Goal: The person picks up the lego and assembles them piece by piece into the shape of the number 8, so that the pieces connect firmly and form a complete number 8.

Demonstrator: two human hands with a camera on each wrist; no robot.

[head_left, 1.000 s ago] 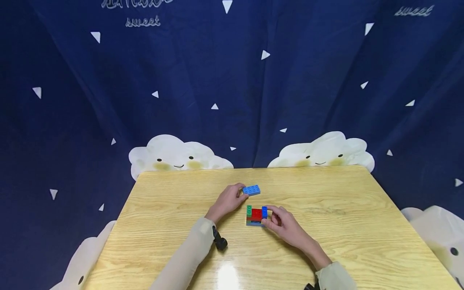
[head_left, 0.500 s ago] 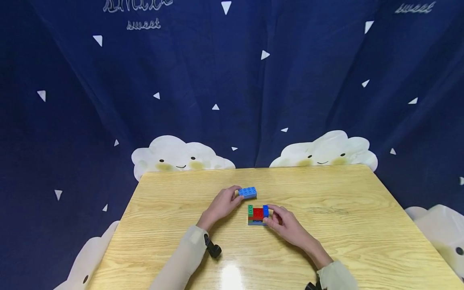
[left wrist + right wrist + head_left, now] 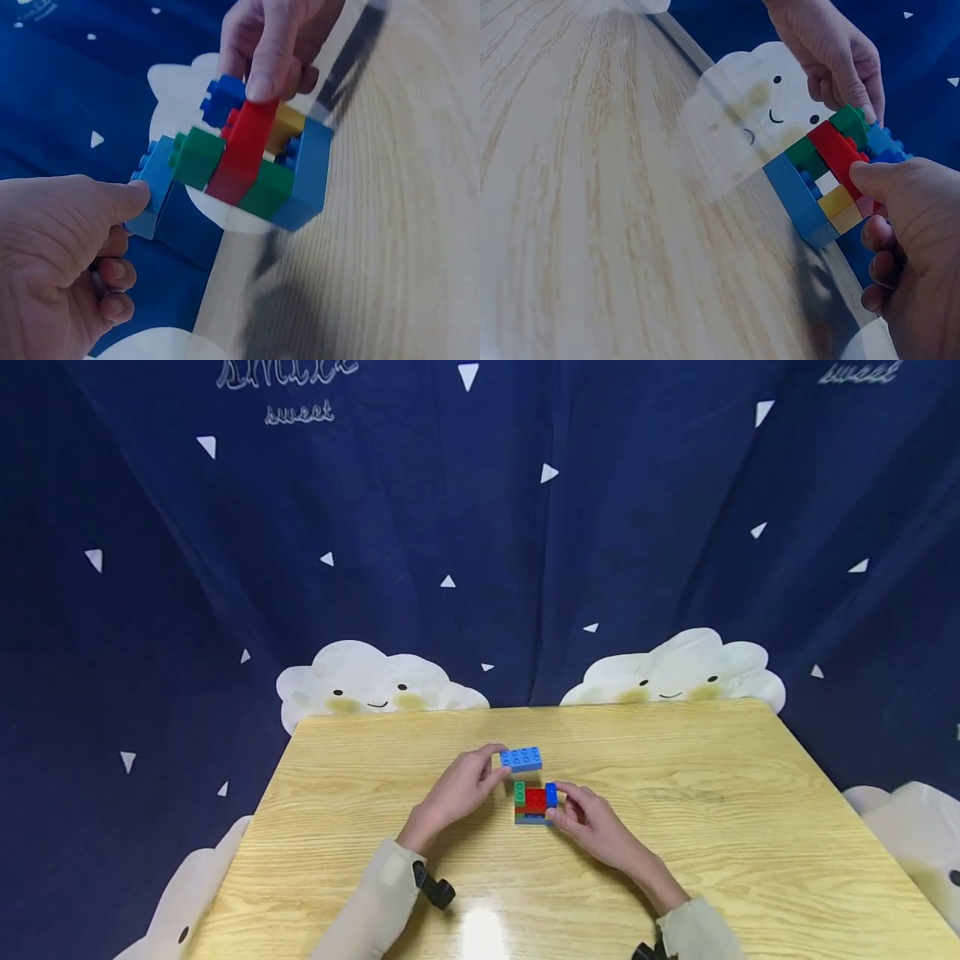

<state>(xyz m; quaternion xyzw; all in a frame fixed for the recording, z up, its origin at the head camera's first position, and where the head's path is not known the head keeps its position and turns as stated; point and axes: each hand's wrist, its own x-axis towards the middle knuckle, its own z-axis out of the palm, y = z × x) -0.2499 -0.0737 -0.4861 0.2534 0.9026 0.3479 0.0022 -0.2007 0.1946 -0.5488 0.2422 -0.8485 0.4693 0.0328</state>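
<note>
My left hand [image 3: 459, 787] pinches one end of a light blue toy building brick [image 3: 521, 759] between thumb and fingers, holding it up just behind a small brick stack. The stack [image 3: 244, 154] has a light blue base brick [image 3: 306, 176], green and yellow bricks [image 3: 841, 209] on it, and a red brick [image 3: 241, 154] bridging them. On top sit a green brick [image 3: 198, 157] at the left and a dark blue brick [image 3: 223, 101] at the right, with a gap between. My right hand [image 3: 600, 831] grips the stack's right end, thumb against the red brick.
A wood-grain table [image 3: 360, 777] lies under both hands. Behind its far edge hangs a dark blue curtain [image 3: 420, 510] with white triangles and cloud shapes [image 3: 382, 677]. Black wrist straps with cameras [image 3: 435, 887] sit at the cuffs.
The left hand has drawn slightly nearer with the light blue brick, its wrist shifting left and down, and the brick then moved a little right. The right hand has stayed on the stack.
</note>
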